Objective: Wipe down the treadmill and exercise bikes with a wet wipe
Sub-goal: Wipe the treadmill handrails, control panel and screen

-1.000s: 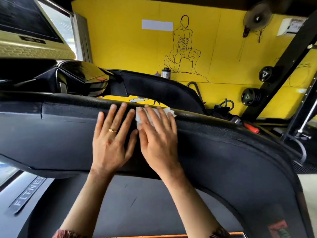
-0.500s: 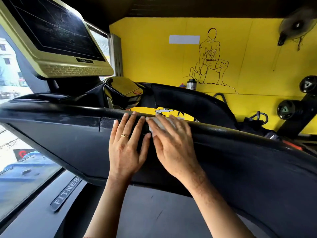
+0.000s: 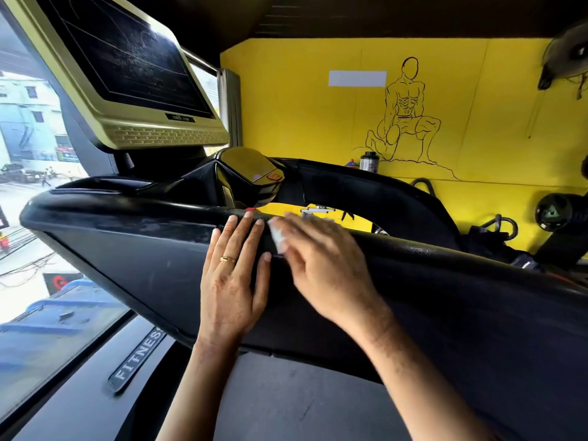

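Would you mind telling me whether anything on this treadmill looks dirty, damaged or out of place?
Yes: the console screen is covered in dusty streaks, and pale smears mark the black handrail left of the left hand. Nothing looks broken.

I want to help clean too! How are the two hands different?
The left hand wears a gold ring; the right hand shows none. The left hand lies bare on the treadmill; the right hand presses a white wipe against it. The left looks sharp, the right blurry. Both have straight fingers.
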